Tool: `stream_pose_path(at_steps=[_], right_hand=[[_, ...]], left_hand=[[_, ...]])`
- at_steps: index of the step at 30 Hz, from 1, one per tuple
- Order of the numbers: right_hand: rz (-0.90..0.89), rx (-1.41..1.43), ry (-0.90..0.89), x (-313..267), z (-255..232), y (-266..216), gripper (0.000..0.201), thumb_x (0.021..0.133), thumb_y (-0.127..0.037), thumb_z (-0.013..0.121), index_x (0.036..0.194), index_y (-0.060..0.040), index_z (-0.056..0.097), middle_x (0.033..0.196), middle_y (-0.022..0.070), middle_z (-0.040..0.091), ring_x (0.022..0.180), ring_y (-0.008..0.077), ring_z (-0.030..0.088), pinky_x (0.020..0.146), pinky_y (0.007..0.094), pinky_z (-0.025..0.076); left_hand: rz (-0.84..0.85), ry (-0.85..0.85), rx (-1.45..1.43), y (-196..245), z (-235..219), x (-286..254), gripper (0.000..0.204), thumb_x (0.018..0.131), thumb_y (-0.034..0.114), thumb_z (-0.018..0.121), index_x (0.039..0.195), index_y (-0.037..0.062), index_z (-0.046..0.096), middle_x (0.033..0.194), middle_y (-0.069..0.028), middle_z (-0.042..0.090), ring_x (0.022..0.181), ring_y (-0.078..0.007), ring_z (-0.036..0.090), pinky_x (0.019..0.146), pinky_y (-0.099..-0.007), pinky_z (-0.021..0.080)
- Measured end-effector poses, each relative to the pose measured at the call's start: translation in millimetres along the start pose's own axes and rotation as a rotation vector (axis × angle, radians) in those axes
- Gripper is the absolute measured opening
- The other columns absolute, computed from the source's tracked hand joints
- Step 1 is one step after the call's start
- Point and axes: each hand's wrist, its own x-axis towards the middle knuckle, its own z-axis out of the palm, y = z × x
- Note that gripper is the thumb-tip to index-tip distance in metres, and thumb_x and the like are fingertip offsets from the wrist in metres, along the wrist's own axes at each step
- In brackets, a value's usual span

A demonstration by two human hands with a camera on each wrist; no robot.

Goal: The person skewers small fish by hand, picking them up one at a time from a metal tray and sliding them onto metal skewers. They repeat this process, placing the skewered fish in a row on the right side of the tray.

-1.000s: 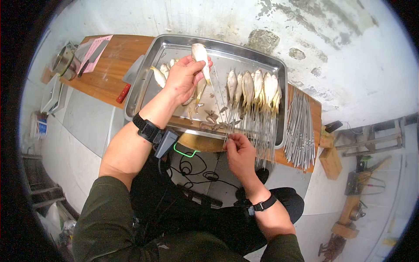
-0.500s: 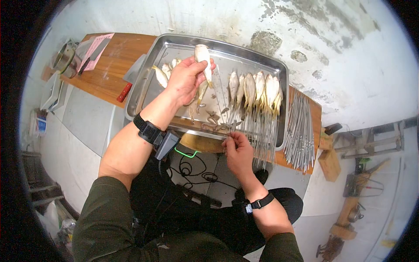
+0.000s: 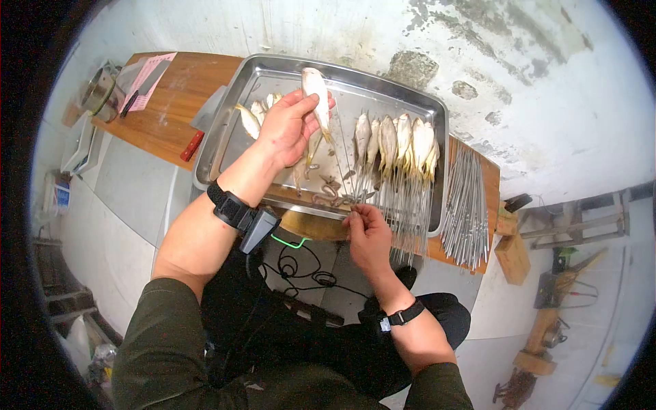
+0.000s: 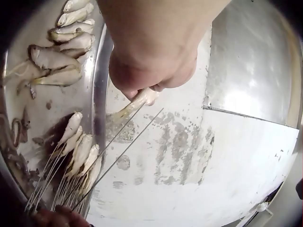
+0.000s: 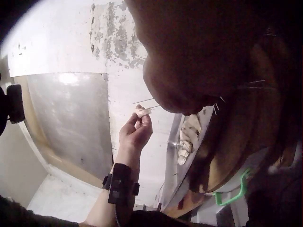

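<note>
My left hand [image 3: 290, 126] pinches a small pale fish [image 3: 315, 89] between thumb and fingers above the tray, its tail pointing down toward me. Near the tray's front edge, my right hand [image 3: 370, 236] grips the lower ends of two thin metal skewers. In the left wrist view, one skewer runs to the fish's tail end, while the other skewer [image 4: 132, 142] passes beside the fish with its tip bare. Several skewered fish [image 3: 404, 137] lie side by side in the tray's right half. Loose fish [image 3: 249, 121] lie at its left, partly hidden behind my left hand.
The metal tray [image 3: 273, 63] rests on a wooden board [image 3: 181, 85]. A bundle of bare skewers [image 3: 466, 205] lies right of it. On the left are a red-handled knife [image 3: 192, 146], a black-handled knife [image 3: 130, 104] on pink paper and a metal pot [image 3: 100, 92]. Scraps [image 3: 329, 191] litter the tray's front.
My right hand has shifted slightly up and left with the skewers. The left hand keeps its hold on the fish, almost in place.
</note>
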Motion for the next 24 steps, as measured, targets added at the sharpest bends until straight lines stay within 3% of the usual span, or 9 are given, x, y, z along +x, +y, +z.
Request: stream_pose_path(at_steps=[2,16,24], right_hand=[[0.079,0.035,-0.021,-0.1,-0.4,-10.9,0.014,0.094,-0.009,0.052,0.103,0.0008,0.054,0.077,0.0028,0.062,0.058,0.0048,0.049,0.053,0.0200,0.040],[0.055,0.046,-0.023,5.6,1.8,-5.5,0.013,0.093,-0.009,0.053,0.103,-0.0002,0.056,0.077,0.0023,0.062,0.062,0.0043,0.048,0.056,0.0196,0.039],[0.078,0.045,-0.029,12.1,-2.8,-11.6,0.013,0.094,-0.009,0.053,0.102,-0.0002,0.056,0.077,0.0020,0.061,0.061,0.0043,0.048,0.054,0.0197,0.039]], left_hand=[[-0.002,-0.010,0.005,0.4,-0.6,0.2,0.019,0.094,0.008,0.050,0.110,-0.0032,0.052,0.107,-0.0119,0.061,0.098,-0.0190,0.062,0.086,-0.0309,0.052],[0.037,0.031,-0.064,0.8,-2.3,2.0,0.019,0.094,0.007,0.051,0.110,-0.0022,0.053,0.106,-0.0117,0.062,0.093,-0.0189,0.063,0.083,-0.0300,0.053],[-0.046,-0.094,0.008,-1.9,-0.3,-0.6,0.019,0.095,0.008,0.050,0.111,-0.0019,0.052,0.104,-0.0110,0.063,0.093,-0.0193,0.063,0.084,-0.0298,0.053]])
